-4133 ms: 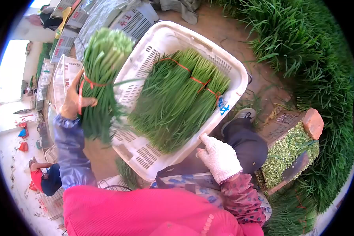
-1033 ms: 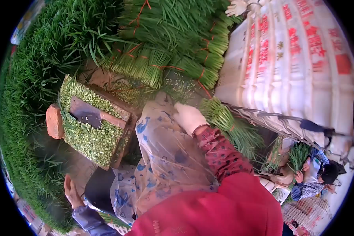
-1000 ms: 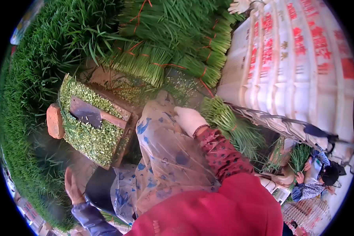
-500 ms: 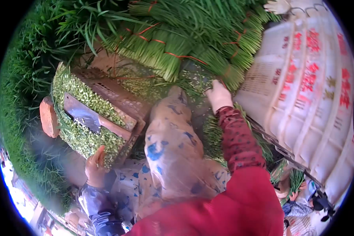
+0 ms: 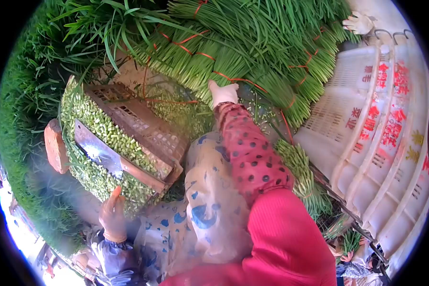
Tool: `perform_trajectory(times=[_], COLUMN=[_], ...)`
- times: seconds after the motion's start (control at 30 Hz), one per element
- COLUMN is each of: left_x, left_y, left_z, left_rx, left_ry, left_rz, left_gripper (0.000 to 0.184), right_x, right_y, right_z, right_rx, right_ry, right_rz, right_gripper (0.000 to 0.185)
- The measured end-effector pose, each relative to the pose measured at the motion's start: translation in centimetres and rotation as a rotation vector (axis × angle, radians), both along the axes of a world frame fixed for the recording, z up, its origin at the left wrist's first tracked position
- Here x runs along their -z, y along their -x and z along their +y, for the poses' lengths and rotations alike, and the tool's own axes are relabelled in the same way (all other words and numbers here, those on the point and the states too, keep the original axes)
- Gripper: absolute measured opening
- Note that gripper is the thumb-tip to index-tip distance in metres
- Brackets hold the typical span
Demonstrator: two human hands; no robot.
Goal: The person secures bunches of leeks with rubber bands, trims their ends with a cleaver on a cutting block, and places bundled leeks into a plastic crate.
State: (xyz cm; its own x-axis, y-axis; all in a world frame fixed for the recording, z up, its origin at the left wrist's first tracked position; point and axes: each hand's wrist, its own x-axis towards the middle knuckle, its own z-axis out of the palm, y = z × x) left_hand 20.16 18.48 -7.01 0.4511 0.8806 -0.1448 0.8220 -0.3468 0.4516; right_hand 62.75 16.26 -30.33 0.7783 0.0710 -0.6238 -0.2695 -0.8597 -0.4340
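My right hand (image 5: 223,93), in a pale glove, is at the cut ends of the red-tied chive bundles (image 5: 190,71). Its thumb and fingers are spread apart against the stalks, and part of the fingers is hidden. My left hand (image 5: 113,214), also gloved, is beside the lower edge of a crate heaped with chopped green stems (image 5: 100,181). Its fingers are stretched out and hold nothing. A cleaver (image 5: 99,150) with a wooden handle lies on top of the chopped stems.
A brown plastic crate (image 5: 138,107) borders the heap. White stacked baskets with red lettering (image 5: 357,119) stand at the right. Long green leaves (image 5: 24,143) fill the left side. A brick-like block (image 5: 56,147) sits beside the heap. Another pale glove (image 5: 358,23) is at the upper right.
My right hand has moved left and slightly up, from the right-hand bundles to the middle ones. My left hand has hardly moved. The view has shifted slightly.
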Motion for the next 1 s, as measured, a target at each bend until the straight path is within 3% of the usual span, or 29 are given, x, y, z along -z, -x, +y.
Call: perform_trajectory(times=[0.17,0.23,0.3,0.37,0.4,0.43,0.5,0.6,0.63,0.77,0.83,0.93,1.0], left_x=[-0.3,-0.3,0.0,0.7,-0.2,-0.6,-1.1,-0.7,-0.7,-2.5,-2.9,-4.0,-4.0], left_y=[0.6,0.1,0.8,1.7,0.3,-0.1,-0.4,0.3,0.6,-1.0,-0.8,-0.9,-0.5], left_z=[-0.1,-0.1,-0.5,-0.3,-0.3,-0.2,-0.4,-0.5,-0.4,-0.3,-0.5,-0.6,-0.7], left_rx=[0.058,0.12,0.128,0.148,0.153,0.142,0.159,0.144,0.138,0.164,0.136,0.132,0.115], left_ry=[-0.036,-0.071,-0.101,-0.07,-0.057,-0.074,-0.089,-0.131,-0.143,-0.135,-0.102,-0.053,-0.036], left_rz=[0.059,0.027,0.005,0.015,0.01,0.006,-0.004,-0.012,0.002,-0.033,-0.043,-0.02,-0.026], left_gripper=[0.035,0.035,0.032,0.031,0.033,0.033,0.034,0.033,0.032,0.032,0.031,0.03,0.029], right_x=[1.2,6.2,4.3,-0.4,-0.4,2.6,-0.6,0.8,0.1,-11.2,-11.3,-15.5,-19.5], right_y=[-2.1,-3.7,-4.1,-2.5,-1.5,-1.8,-2.6,-4.2,-4.8,-6.2,-8.0,-9.0,-7.5], right_z=[0.5,-1.2,-0.2,1.3,1.4,1.3,1.5,0.3,-0.9,-2.7,-4.8,-8.6,-11.4], right_rx=[0.058,0.152,0.117,0.241,0.353,0.328,0.314,0.128,0.12,-0.053,-0.143,0.127,0.079], right_ry=[-0.021,-0.377,-0.404,-0.275,-0.415,-0.292,-0.197,-0.17,-0.156,-0.295,-0.432,-0.628,-0.742], right_rz=[0.075,0.148,0.157,0.067,0.006,-0.065,0.0,-0.002,-0.004,0.199,0.194,0.651,0.798], right_gripper=[0.116,0.118,0.115,0.109,0.104,0.103,0.093,0.09,0.09,0.079,0.064,0.039,0.048])
